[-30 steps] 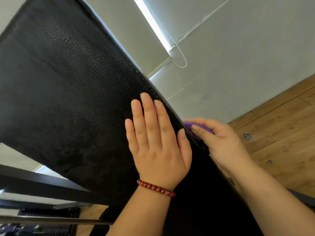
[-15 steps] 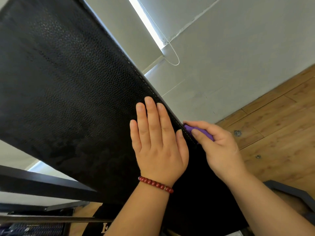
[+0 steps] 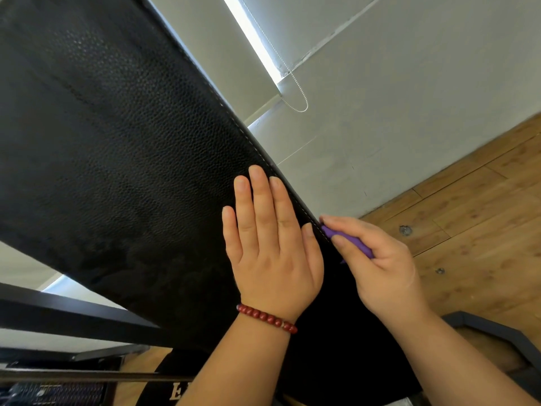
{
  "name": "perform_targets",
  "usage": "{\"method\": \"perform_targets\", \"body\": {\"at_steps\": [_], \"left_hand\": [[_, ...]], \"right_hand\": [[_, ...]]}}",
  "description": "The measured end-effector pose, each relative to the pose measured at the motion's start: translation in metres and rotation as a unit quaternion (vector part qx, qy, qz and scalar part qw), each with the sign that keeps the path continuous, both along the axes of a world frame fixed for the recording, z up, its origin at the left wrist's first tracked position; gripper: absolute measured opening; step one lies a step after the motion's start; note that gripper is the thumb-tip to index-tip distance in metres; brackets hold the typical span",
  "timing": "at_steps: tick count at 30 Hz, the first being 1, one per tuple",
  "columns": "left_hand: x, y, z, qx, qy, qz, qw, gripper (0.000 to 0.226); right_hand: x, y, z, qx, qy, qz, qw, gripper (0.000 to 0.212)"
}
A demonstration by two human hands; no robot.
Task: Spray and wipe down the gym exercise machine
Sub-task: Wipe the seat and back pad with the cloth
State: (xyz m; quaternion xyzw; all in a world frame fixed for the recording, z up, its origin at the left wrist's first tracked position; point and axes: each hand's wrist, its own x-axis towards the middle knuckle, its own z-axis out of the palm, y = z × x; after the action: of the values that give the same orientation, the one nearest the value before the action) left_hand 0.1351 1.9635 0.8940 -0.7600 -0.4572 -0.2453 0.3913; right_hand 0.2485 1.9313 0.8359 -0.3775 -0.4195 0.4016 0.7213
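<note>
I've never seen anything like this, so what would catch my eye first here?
A big black leather-look pad slants across the left and middle of the view. The left hand, a red bead bracelet on its wrist, lies flat on it near the stitched edge. Just right of that edge, the right hand pinches a purple cloth against the pad's side.

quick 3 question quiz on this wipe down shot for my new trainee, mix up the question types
1. True or false: the left hand lies flat, fingers straight, on the black pad.
2. The right hand pinches a purple cloth against the pad's: A) middle B) stitched side edge C) top corner.
3. Fill in: the red bracelet is on the ____ wrist.
Key: 1 true; 2 B; 3 left.
</note>
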Motion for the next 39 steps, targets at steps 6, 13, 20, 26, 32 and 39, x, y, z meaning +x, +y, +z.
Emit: {"method": "perform_targets", "body": {"at_steps": [6, 13, 20, 26, 32, 39], "left_hand": [[0.0, 0.0, -0.001, -0.001, 0.001, 0.003, 1.0, 0.063], [0.002, -0.002, -0.002, -0.005, 0.003, 0.009, 1.0, 0.063], [0.001, -0.003, -0.003, -0.006, -0.003, 0.002, 1.0, 0.064], [0.002, -0.006, -0.013, -0.02, 0.015, 0.006, 1.0, 0.065], [0.0, -0.004, -0.017, -0.013, 0.03, 0.0, 0.999, 0.066], [-0.002, -0.004, -0.019, -0.011, 0.039, -0.004, 0.999, 0.066]], "right_hand": [[-0.004, 0.016, 0.01, 0.024, 0.007, -0.004, 1.0, 0.035], [0.001, 0.011, 0.007, -0.013, 0.023, 0.025, 0.999, 0.032], [0.001, 0.01, -0.001, -0.025, 0.042, 0.05, 0.998, 0.031], [0.005, 0.016, -0.015, -0.087, 0.042, 0.068, 0.993, 0.028], [0.003, 0.04, 0.015, -0.063, 0.066, 0.086, 0.992, 0.024], [0.005, 0.035, -0.006, -0.129, 0.066, 0.101, 0.984, 0.026]]}}
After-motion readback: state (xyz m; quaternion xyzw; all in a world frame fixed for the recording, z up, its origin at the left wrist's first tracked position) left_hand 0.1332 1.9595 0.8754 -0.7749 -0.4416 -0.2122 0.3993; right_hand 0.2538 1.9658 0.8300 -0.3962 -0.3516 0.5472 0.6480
